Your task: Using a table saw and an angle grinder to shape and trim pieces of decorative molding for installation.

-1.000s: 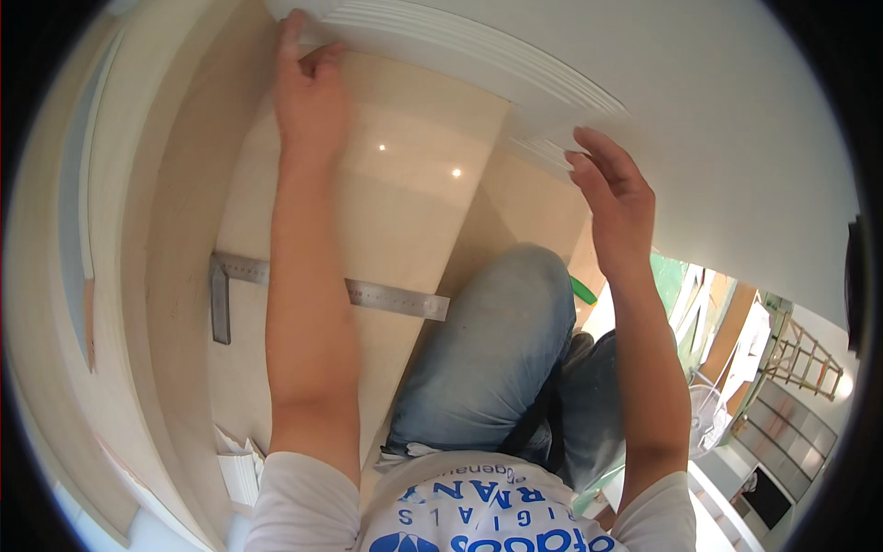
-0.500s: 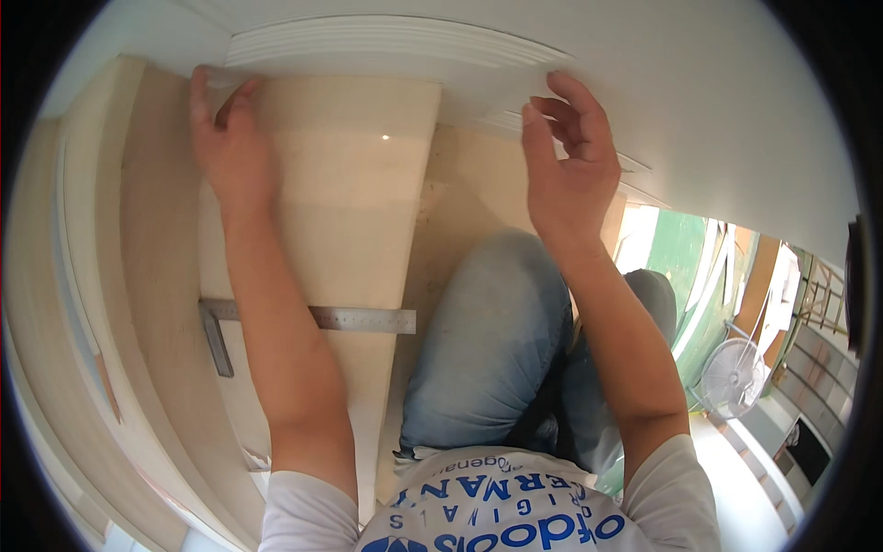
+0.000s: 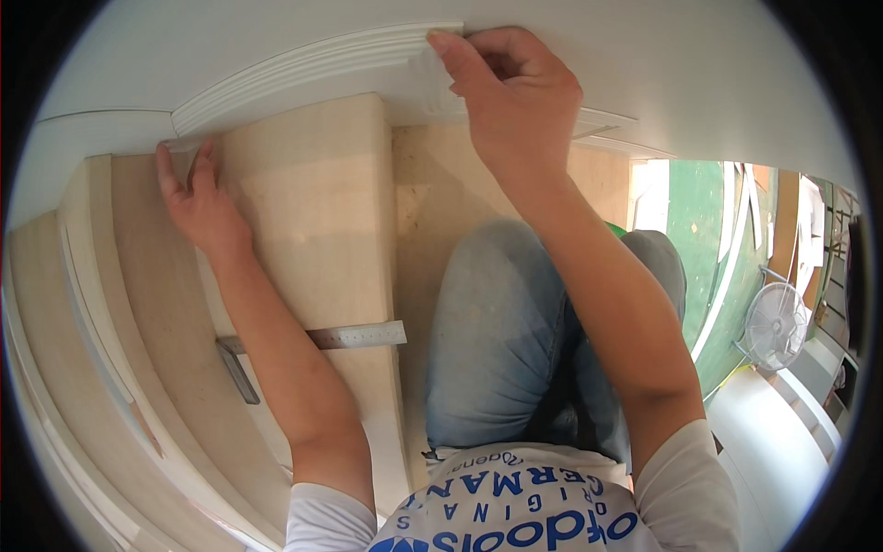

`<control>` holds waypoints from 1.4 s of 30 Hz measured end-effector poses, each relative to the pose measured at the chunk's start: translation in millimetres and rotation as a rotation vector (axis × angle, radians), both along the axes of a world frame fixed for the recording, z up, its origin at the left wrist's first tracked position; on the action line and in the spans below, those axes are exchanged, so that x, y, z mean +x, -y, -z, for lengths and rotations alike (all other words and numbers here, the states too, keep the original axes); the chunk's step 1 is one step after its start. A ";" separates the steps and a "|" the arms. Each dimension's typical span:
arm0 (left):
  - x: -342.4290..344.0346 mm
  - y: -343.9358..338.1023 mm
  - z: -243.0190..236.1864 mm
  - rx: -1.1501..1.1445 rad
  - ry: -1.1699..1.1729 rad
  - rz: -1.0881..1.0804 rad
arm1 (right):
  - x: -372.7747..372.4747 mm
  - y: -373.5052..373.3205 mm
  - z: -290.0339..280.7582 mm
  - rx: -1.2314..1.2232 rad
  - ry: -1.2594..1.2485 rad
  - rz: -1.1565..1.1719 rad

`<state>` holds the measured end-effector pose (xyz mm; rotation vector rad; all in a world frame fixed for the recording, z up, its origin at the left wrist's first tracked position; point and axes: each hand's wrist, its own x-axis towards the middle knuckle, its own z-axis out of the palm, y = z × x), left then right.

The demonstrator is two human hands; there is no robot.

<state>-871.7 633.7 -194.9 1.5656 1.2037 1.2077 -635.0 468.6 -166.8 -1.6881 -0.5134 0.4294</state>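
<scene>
A long white moulding strip (image 3: 303, 69) runs along the foot of the white wall (image 3: 644, 64), just above a beige stair tread (image 3: 313, 212). My left hand (image 3: 198, 198) lies flat with spread fingers at the strip's left end, where it meets the tread. Further right, my right hand (image 3: 510, 97) presses its curled fingers on the strip's right end against the wall. Neither hand grips anything. My forearms come up from below, over my knees in blue jeans (image 3: 510, 331).
A metal carpenter's square (image 3: 322, 340) lies on the tread, partly under my left forearm. More beige steps (image 3: 101, 368) curve away at the left. At the right, a green floor (image 3: 708, 239) and a white standing fan (image 3: 777, 322) are below.
The view has swung so the strip and my hands sit further left and lower. Both hands have slid along the moulding strip, the right one now pressing near its right end.
</scene>
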 end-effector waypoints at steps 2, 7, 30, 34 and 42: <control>0.0 1.1 0.2 0.009 -0.014 -0.005 | -2.5 -2.0 3.1 0.081 0.032 0.007; 1.3 1.5 1.5 0.018 -0.022 -0.028 | -4.7 -1.1 -3.0 0.010 0.074 0.032; 22.1 30.3 -52.1 -0.238 -0.323 0.004 | -0.4 -3.4 5.4 -0.001 0.200 0.020; 11.3 19.2 -27.5 0.061 -0.523 -0.058 | -0.9 -4.5 4.0 0.018 0.200 0.015; 6.6 15.8 -18.7 0.050 -0.564 -0.001 | -4.8 -8.3 -6.6 -0.019 0.180 -0.007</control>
